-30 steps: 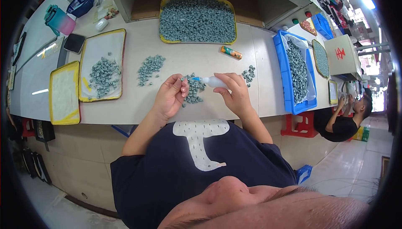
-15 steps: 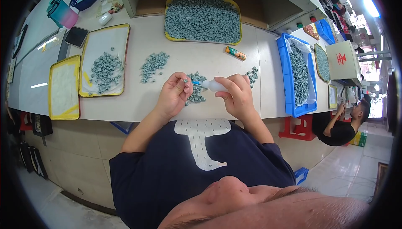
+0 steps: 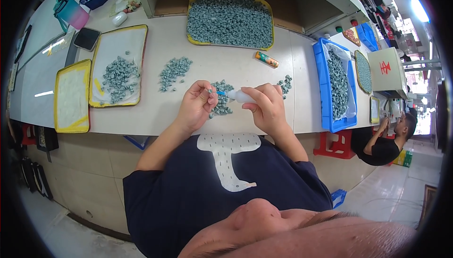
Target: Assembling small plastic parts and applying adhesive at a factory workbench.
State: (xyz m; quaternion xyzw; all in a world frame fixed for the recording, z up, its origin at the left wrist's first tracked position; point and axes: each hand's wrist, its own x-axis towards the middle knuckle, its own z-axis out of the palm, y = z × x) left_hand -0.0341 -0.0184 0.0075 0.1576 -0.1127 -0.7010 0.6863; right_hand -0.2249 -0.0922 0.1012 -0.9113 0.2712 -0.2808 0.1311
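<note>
My right hand (image 3: 265, 105) is closed around a small white squeeze bottle (image 3: 241, 96) with a thin blue nozzle (image 3: 220, 93). That nozzle points left, its tip right at the fingertips of my left hand (image 3: 197, 103). Thumb and forefinger of the left hand pinch a tiny grey-green piece (image 3: 210, 91), largely covered by the fingers. Beneath and between both hands lies a pile of small grey-green pieces (image 3: 222, 109) on the white table (image 3: 198, 59). A looser pile (image 3: 174, 73) sits to the left, and a smaller cluster (image 3: 285, 84) lies just right of my right hand.
A yellow-rimmed tray (image 3: 189, 31) full of pieces stands at the back. Leftward are a paper-lined tray (image 3: 141, 64), a yellow-edged tray (image 3: 71, 125), a phone (image 3: 87, 39) and a bottle (image 3: 75, 16). Rightward are a printed cylinder (image 3: 267, 59), a blue bin (image 3: 324, 123) and a seated co-worker (image 3: 384, 144).
Both hands, the squeeze bottle and the pinched piece hold almost the same position. The whole view has shifted very slightly.
</note>
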